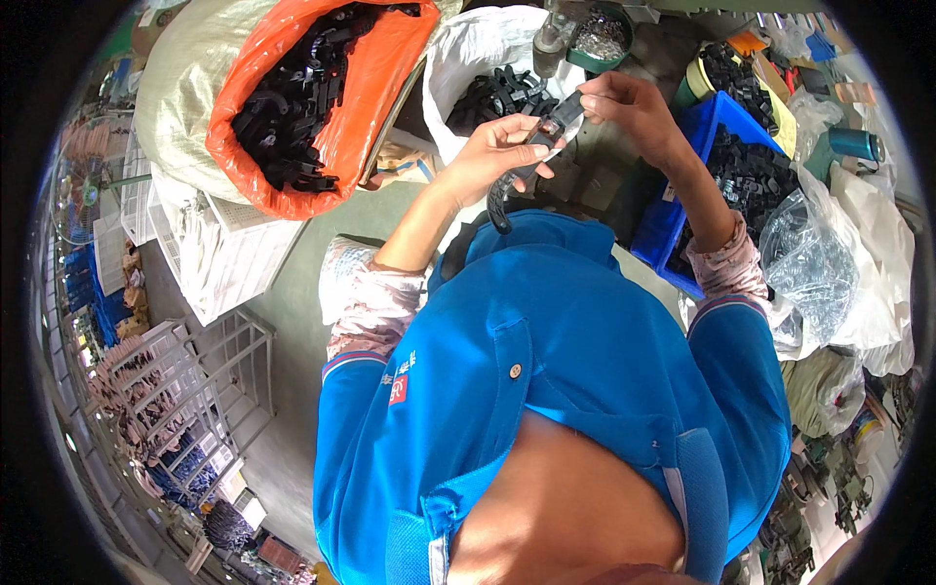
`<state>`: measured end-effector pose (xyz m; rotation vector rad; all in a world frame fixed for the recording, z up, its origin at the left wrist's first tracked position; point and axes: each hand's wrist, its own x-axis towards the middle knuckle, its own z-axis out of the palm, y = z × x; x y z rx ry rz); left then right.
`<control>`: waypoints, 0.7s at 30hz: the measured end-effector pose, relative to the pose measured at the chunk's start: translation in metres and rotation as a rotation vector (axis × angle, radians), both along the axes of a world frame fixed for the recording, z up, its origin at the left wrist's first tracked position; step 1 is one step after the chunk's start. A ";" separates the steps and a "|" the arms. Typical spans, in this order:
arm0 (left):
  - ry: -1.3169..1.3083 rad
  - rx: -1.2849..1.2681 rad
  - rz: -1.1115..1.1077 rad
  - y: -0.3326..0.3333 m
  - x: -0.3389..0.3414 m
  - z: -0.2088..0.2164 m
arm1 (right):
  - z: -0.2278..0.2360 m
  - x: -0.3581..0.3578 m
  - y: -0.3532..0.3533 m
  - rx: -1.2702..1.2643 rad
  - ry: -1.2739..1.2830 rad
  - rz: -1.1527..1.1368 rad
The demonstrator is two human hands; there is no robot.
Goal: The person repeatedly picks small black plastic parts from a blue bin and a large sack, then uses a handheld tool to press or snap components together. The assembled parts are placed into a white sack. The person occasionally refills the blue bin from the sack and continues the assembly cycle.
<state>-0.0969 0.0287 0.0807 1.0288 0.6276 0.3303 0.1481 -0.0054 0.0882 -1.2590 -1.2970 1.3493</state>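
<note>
The person in the blue shirt has both hands up in front of the chest, working on one curved black plastic part (522, 174). The left hand (492, 156) is wrapped around its middle, fingers closed on it, while the right hand (624, 102) pinches the upper end between thumb and fingertips – whether something small is also held in that pinch I cannot tell. The lower tail of the part hangs free just above the shirt collar. As I see it, the risk is in the grip at the top: it is a fingertip hold, and if the left hand twists against it the end could slip out, or any small piece there could drop into the lap or down between the bags. Things are crowded all round. Straight beyond the hands sits a white sack (487, 49) full of similar black pieces, and to its left an orange bag (370, 107) with more, resting against a pale woven sack (180, 97). On the right a blue bin (717, 127) holds another heap of black parts, with a clear plastic bag (809, 258) bulging just beside it – both close under the right forearm, so a wide elbow swing could catch them. A green bowl of small metal bits (600, 34) stands farther back.
</note>
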 end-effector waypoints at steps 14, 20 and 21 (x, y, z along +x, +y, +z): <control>-0.072 0.069 -0.055 0.006 0.030 -0.006 | -0.009 0.019 -0.009 -0.018 0.077 -0.033; -0.041 0.033 -0.130 0.014 0.046 0.001 | -0.009 0.028 -0.015 -0.017 0.107 -0.079; -0.041 0.059 -0.093 0.013 0.050 0.000 | -0.008 0.030 -0.015 -0.022 0.095 -0.097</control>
